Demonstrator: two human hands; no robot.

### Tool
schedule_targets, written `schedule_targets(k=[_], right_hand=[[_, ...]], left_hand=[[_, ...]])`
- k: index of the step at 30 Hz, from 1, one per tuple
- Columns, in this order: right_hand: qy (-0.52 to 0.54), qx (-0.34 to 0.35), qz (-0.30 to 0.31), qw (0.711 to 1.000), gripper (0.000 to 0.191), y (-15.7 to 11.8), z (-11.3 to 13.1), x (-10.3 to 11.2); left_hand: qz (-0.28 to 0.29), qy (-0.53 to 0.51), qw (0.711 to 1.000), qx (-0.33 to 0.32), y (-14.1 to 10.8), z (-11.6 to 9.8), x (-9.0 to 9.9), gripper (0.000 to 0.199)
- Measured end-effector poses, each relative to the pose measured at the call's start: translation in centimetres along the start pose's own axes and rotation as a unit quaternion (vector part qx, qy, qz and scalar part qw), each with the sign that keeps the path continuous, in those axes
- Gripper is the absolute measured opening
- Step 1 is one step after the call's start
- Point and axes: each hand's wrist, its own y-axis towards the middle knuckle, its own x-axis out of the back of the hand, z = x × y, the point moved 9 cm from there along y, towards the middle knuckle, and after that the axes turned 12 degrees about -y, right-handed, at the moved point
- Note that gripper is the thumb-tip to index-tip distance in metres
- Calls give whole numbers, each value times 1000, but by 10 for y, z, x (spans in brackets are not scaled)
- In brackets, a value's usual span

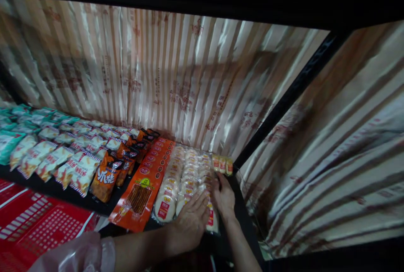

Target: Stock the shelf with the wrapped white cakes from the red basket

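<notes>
Rows of round white cakes in clear wrap (170,192) with red and yellow labels lie on the dark shelf. My left hand (192,221) rests on the front of the right-hand rows, its fingers stretched out and flat. Against the outer side of the rightmost row is my right hand (224,196), fingers bent in on a clear-wrapped pack of white cakes (211,217); the fingertips are partly hidden. Just beyond it stand a few small yellow packs with red labels (222,165). Left of the cakes lies a long orange packet of brown sticks (139,196).
Orange-and-black snack bags (105,177), white snack bags (78,171) and green bags (9,141) fill the shelf to the left. A red plastic basket (41,221) is below. Striped sheeting (151,74) hangs behind; a dark post (284,99) rises at right.
</notes>
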Motion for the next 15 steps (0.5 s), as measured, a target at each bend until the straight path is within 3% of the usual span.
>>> schedule_targets(k=[5, 8, 11, 13, 15], right_hand=[[17, 86, -27, 996, 46, -34, 43, 8], [29, 107, -57, 992, 40, -66, 62, 16], [48, 106, -87, 989, 33, -106, 75, 21], [71, 129, -90, 985, 33, -140, 85, 18], [82, 121, -85, 986, 34, -175, 87, 11]], left_hand=[[3, -17, 1000, 20, -37, 5, -16, 42], [24, -70, 997, 23, -63, -4, -30, 36], [29, -169, 985, 30, -93, -19, -44, 51], [54, -224, 973, 28, -113, -29, -58, 52], [76, -251, 963, 66, -132, -28, -76, 47]])
